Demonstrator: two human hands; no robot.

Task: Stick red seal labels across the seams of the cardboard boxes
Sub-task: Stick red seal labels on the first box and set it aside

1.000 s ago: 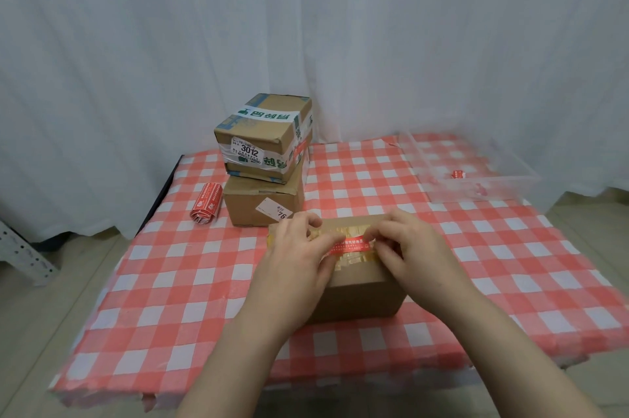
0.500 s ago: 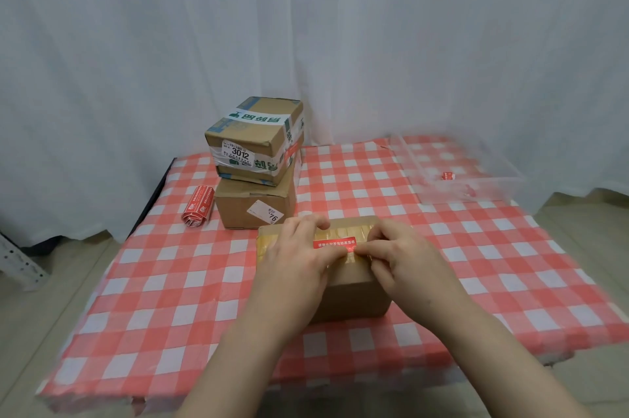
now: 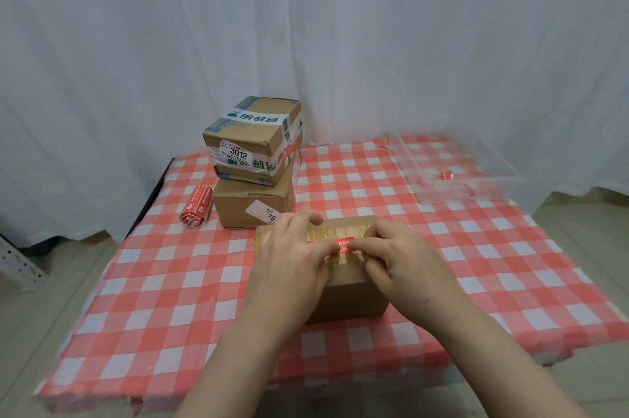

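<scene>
- Checked tablecloth (image 3: 170,315): its near edge lies well in front of the work, leaving room for both forearms to come in.
- Near cardboard box (image 3: 347,298): stands flat on the cloth with its taped top up, so the seam faces the hands. There is open cloth on both sides.
- Left hand (image 3: 292,261): bent fingers bear down on the box top and the label's left part, probably to steady the box.
- Right hand (image 3: 401,261): thumb and forefinger nip the label's right end at the top's right edge.
- Red seal label (image 3: 341,243): lies on the yellow tape (image 3: 340,231) between the two hands. Whether it is fully stuck cannot be told.
- Two stacked boxes, upper (image 3: 245,140) on lower (image 3: 238,210): just behind the near box on the left.
- Bundle of red labels (image 3: 195,210): beside the stack, near the table's left edge.
- Clear plastic bin (image 3: 510,176): at the far right corner, holding a red scrap (image 3: 446,175).
- White curtain (image 3: 306,43): closes off the far side.
</scene>
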